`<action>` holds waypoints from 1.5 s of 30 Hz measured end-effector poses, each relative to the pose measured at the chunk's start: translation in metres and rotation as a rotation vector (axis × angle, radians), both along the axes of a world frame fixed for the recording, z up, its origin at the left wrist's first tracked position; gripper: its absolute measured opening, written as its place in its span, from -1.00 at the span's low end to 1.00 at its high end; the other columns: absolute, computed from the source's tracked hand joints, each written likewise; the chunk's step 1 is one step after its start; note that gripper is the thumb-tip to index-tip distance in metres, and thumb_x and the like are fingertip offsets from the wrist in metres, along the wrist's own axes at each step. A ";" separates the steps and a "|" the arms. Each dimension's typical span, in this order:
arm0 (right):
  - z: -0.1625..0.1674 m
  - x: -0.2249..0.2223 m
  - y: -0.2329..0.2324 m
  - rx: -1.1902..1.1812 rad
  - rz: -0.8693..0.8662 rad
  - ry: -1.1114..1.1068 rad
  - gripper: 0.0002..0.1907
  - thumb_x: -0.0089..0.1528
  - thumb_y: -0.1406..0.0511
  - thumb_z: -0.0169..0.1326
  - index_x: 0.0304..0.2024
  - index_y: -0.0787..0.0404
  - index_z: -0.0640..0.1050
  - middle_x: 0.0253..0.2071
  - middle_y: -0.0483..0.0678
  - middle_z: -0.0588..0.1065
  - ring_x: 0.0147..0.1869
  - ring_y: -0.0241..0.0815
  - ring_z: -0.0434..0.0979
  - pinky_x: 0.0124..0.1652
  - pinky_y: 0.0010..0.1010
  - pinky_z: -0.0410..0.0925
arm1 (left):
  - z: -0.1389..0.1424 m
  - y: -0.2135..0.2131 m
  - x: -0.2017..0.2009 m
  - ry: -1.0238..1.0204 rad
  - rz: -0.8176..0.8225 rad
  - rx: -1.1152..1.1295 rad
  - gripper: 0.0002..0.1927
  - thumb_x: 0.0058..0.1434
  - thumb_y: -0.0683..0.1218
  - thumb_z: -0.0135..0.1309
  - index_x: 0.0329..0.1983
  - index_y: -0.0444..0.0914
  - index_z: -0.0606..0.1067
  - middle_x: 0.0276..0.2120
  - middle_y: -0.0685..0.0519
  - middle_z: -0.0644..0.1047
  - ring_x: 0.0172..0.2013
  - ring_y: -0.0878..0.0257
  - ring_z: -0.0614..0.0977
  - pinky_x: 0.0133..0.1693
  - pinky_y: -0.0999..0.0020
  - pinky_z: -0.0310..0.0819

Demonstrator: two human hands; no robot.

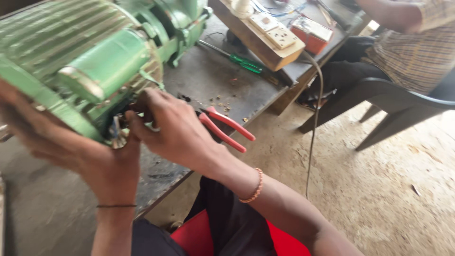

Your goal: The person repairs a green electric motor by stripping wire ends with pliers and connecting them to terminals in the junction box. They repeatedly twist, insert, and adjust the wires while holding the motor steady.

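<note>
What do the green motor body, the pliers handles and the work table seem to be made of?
Motor body: probably cast metal with glossy green paint, given its ribbed fins and highlights.
Pliers handles: smooth red plastic or rubber sleeves, seemingly over metal.
Work table: dull grey with dark stains; it could be metal sheet or worn wood.

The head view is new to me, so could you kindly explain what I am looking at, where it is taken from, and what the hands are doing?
The picture comes from a camera worn on a person's head, looking down at their own two bare hands. Both hands work at the end of a large green ribbed metal motor on a grey workbench. The left hand is at its lower edge, blurred; the right hand pinches a small part there, too blurred to identify. Red-handled pliers and a green-handled screwdriver lie on the bench. Another person sits on a dark plastic chair opposite.
</note>
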State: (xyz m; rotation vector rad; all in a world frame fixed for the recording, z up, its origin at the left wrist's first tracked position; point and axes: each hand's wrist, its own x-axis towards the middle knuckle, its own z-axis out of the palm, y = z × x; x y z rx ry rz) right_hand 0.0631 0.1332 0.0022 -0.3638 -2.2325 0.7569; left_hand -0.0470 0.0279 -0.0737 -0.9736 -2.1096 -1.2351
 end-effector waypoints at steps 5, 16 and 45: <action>-0.003 -0.005 0.001 0.070 -0.004 0.023 -0.80 0.34 0.28 0.07 -0.12 0.28 0.41 -0.19 0.11 0.49 -0.11 0.17 0.54 -0.09 -0.07 0.39 | 0.003 -0.006 0.006 -0.127 -0.040 -0.061 0.21 0.34 0.26 0.25 0.63 -0.29 -0.33 0.55 -0.29 -0.17 0.58 -0.21 -0.16 0.45 -0.31 -0.33; -0.012 -0.016 -0.002 -0.232 -0.064 0.051 -0.69 0.32 0.21 -0.01 -0.04 0.33 0.52 -0.20 0.14 0.59 -0.10 0.08 0.64 -0.09 -0.17 0.45 | -0.006 -0.002 -0.002 -0.141 -0.012 -0.049 0.22 0.33 0.31 0.23 0.61 -0.28 -0.33 0.53 -0.24 -0.15 0.58 -0.16 -0.16 0.50 -0.27 -0.31; -0.018 0.101 0.145 0.261 -0.148 -0.538 -0.87 0.18 0.28 0.30 -0.29 0.21 0.70 -0.27 0.05 0.61 -0.15 -0.02 0.59 -0.06 -0.21 0.41 | -0.004 0.015 0.010 0.089 -0.003 0.135 0.21 0.25 0.18 0.29 0.60 0.00 -0.37 0.54 -0.07 -0.30 0.54 -0.01 -0.19 0.54 -0.07 -0.22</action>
